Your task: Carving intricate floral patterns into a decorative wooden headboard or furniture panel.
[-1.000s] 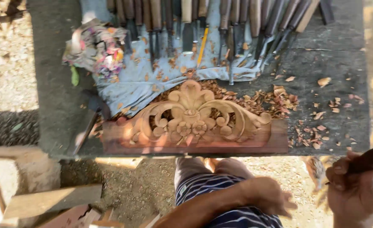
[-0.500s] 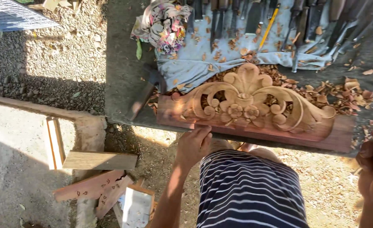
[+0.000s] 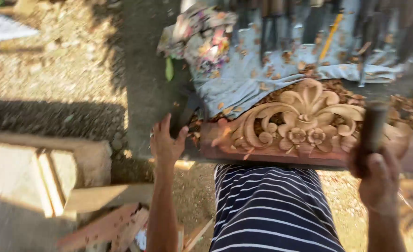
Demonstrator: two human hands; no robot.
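Left hand [image 3: 166,142] grip released beside carved panel [image 3: 304,123]; right hand [image 3: 379,179] apparently grasping mallet [image 3: 372,130].

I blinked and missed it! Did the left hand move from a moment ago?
Yes. The left hand went from the lap up to the table edge, left of the carved wooden panel.
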